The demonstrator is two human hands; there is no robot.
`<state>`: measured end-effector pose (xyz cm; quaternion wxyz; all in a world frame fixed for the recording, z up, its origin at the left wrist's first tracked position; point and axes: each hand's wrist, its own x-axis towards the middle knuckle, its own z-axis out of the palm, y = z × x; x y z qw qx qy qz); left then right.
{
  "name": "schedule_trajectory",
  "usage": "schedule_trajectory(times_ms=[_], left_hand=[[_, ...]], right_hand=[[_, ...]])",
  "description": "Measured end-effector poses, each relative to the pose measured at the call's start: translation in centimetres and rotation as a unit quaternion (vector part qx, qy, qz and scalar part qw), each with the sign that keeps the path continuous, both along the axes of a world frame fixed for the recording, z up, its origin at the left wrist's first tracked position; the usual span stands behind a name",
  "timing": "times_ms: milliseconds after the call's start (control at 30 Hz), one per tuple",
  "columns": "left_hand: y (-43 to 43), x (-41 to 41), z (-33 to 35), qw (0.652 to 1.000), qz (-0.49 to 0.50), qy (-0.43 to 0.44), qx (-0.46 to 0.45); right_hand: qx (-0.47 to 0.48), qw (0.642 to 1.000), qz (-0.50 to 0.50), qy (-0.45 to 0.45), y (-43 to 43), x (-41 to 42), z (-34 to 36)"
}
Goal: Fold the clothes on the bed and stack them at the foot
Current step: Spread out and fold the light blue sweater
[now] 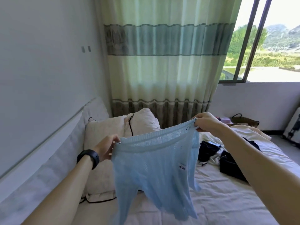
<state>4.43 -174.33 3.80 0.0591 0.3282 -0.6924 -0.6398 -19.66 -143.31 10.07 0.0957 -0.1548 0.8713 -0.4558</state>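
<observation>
Left hand (107, 147): fingers curled, pinching one end of the ribbed edge of the blue knit garment (154, 168) — a black wristband (88, 158) sits just behind it.
Right hand (206, 121): gripping the other end, held higher.
Blue knit garment: stretched between both hands in the air over the bed (227, 200), lower part dangling.
Other clothes (227, 163): dark and pale pieces — unfolded, toward the bed's far edge.
Pillows (100, 143): at the head edge.

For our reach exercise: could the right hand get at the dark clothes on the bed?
Probably not yet: the right hand pinches the blue garment; the way to the dark clothes looks open.
</observation>
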Motion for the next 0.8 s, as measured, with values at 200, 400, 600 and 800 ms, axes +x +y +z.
schedule_trajectory(times_ms=[200, 400, 600, 800], left_hand=[[-0.2, 0.1, -0.1, 0.953, -0.247, -0.091, -0.149], [-1.7, 1.1, -1.7, 0.895, -0.256, -0.123, -0.345], [-2.9, 3.5, -6.3, 0.937, -0.071, 0.003, -0.341], [-4.5, 5.1, -8.9, 0.916, -0.011, 0.017, -0.402]], right_hand=[[0.069, 0.995, 0.015, 0.068, 1.4, 0.1, -1.4], [0.164, 0.984, 0.056, -0.035, 4.3, 2.0, -6.4], [0.000, 0.985, 0.108, -0.135, 6.1, 6.9, -9.9], [0.119, 0.966, 0.183, -0.141, 7.4, 10.2, -12.9]])
